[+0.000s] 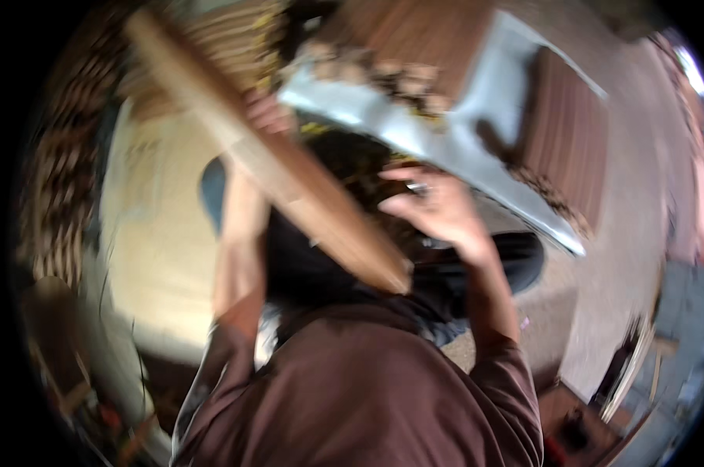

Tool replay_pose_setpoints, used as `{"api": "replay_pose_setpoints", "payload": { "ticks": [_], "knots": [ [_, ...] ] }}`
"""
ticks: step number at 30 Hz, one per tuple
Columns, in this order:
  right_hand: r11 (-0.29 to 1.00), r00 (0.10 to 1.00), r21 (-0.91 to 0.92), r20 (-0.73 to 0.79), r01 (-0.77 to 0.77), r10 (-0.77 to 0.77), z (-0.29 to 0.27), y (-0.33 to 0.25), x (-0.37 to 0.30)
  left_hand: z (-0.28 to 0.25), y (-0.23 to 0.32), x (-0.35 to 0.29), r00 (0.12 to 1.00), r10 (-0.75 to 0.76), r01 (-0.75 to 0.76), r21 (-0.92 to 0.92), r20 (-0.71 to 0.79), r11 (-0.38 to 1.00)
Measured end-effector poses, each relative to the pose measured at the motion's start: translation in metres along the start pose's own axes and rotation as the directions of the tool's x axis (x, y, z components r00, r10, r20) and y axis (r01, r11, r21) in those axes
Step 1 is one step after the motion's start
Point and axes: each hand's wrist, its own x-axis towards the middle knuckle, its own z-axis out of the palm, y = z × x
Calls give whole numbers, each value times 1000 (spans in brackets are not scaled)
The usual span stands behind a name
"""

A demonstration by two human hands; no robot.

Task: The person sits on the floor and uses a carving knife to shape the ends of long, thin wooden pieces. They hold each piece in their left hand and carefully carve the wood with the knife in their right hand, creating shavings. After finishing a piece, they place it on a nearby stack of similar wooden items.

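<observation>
A long, narrow brown wooden board point(297, 191) slants from the far left toward my lap. My left hand point(268, 115) grips it from beneath. Its fingers show past the board's far side, while the palm is hidden under the wood. To the right of the board, my right hand point(437, 202) is held up with thumb and fingers apart, not touching the board. Something small and shiny, perhaps a ring, sits at its fingers; motion blur hides what it is. Below both hands are my legs in dark trousers point(492, 268).
Stacked brown wooden pieces point(406, 39) and a second stack point(566, 140) rest on a silvery sheet point(336, 97) ahead. More stacked wood point(64, 171) stands at far left. A pale cream surface point(157, 233) lies left of me. Grey slabs point(682, 327) are at right.
</observation>
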Motion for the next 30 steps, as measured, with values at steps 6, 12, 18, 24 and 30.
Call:
{"api": "replay_pose_setpoints", "payload": {
  "ticks": [6, 12, 18, 24, 30],
  "knots": [
    [950, 966, -173, 35, 258, -256, 19, -41, 13, 45, -6, 64, 991, -28, 19, 69, 133, 997],
    [958, 950, -184, -179, 222, -255, 19, -67, 13, 67, 10, 106, 982, -64, 37, 150, 179, 988],
    [985, 938, 42, -314, 167, -146, -62, -78, -1, 150, -44, 162, 888, 390, 1, 850, -243, 526],
    [977, 680, -185, -730, -104, -66, -156, -21, -48, 140, -77, 151, 900, 334, 237, 958, -279, 162],
    [909, 450, 152, -829, -389, 331, -196, 95, -130, 74, -106, 65, 832, 305, 392, 880, -464, 269]
  ]
}}
